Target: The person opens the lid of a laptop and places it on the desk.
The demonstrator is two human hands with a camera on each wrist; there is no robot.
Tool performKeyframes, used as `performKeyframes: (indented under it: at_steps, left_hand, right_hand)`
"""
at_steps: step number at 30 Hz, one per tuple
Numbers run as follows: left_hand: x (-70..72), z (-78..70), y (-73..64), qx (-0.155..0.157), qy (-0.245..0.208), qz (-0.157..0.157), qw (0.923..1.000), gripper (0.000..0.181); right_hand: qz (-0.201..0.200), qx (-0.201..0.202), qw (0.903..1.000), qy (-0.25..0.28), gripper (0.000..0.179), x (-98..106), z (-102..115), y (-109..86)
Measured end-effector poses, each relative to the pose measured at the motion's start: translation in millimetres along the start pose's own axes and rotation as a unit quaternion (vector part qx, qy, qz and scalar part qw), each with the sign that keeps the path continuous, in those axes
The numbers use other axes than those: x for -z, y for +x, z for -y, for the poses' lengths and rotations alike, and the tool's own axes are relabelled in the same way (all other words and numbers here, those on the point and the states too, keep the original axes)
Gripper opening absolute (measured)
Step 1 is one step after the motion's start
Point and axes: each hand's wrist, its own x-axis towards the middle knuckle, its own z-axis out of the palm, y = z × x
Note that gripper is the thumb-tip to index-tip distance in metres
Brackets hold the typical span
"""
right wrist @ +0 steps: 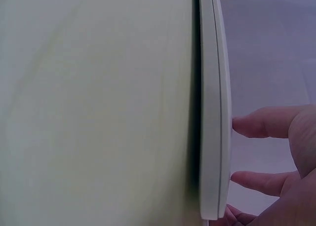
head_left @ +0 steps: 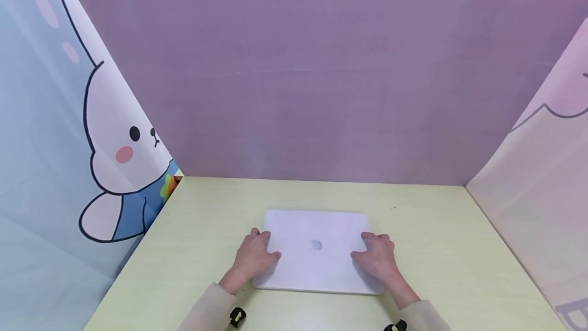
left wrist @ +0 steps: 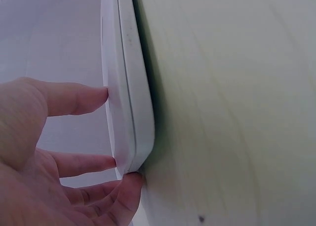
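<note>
A closed silver laptop (head_left: 317, 269) with an apple logo on its lid lies flat on the table, logo side up. My left hand (head_left: 254, 254) grips its left side, thumb on the lid. In the left wrist view, two fingertips of the left hand (left wrist: 64, 137) touch the lid while other fingers curl at the laptop's corner (left wrist: 136, 132). On the opposite side my right hand (head_left: 377, 255) holds the right edge, its thumb also on the lid. The right wrist view has the right hand (right wrist: 281, 157) with two fingertips against the lid and other fingers partly hidden behind the laptop edge (right wrist: 215, 112).
The pale yellow table (head_left: 441, 249) extends around the laptop on every side. A purple cloth backdrop (head_left: 321, 75) stands at its far edge. Printed cloths hang at both sides, a rabbit (head_left: 126, 142) on the left one. A small dark speck (left wrist: 201, 219) marks the tabletop.
</note>
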Motion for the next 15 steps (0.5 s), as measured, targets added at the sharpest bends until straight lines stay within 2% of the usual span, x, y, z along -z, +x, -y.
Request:
performKeyframes:
  at_steps: [10,15]
  left_hand:
    - [-5.3,-7.9,1.9,-0.006,-0.001,0.003,1.0,0.058]
    - [-7.4,-10.4,3.5,-0.005,0.006,0.005,1.0,0.053]
  right_hand:
    - [-0.005,-0.001,0.9999,-0.009,0.063,4.9,-9.5,0.2]
    - [0.007,-0.011,0.9998,-0.012,0.063,6.4,-11.2,0.8]
